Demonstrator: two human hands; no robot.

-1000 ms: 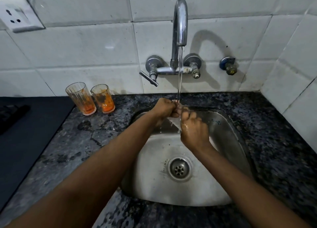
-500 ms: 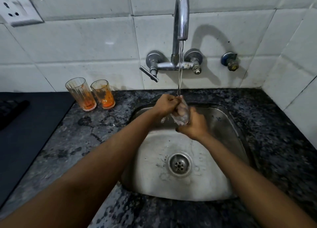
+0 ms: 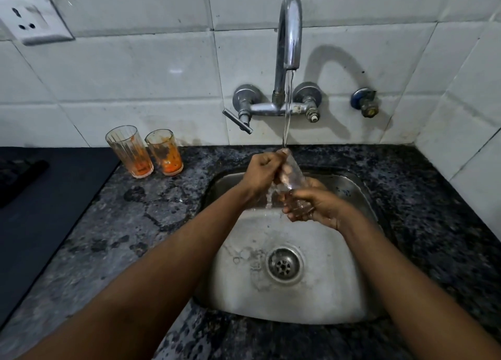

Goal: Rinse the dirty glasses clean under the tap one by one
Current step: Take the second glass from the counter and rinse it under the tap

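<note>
White tiles (image 3: pixel 151 69) cover the wall, grubby along the grout, and a white socket plate (image 3: pixel 32 21) sits high at the far left. Below runs a dark speckled stone counter (image 3: pixel 151 213) with wet patches on it, and a steel sink (image 3: pixel 349 286) is let into it, its drain (image 3: pixel 283 264) near the middle of the basin. A black mat or hob (image 3: pixel 40 202) covers the counter's left end.

The chrome tap (image 3: pixel 289 34) arches out from the wall and a thin stream of water (image 3: pixel 288 107) falls from its spout. Over the sink, right under that stream, a clear glass (image 3: pixel 291 174) is held tilted, mouth up toward the water and base down toward the right. The left hand (image 3: pixel 264 171) is curled into a near fist at the rim, fingers seemingly tucked inside the glass. The right hand (image 3: pixel 315 204) wraps its fingers around the base, gripping it. Water splashes off between the two hands.

On the counter to the left, close to the wall, stand two dirty glasses: a ribbed one (image 3: pixel 129 151) and, just beside it on the right, a smoother one (image 3: pixel 164 152). Both are upright, smeared with orange residue that pools at the bottom.
</note>
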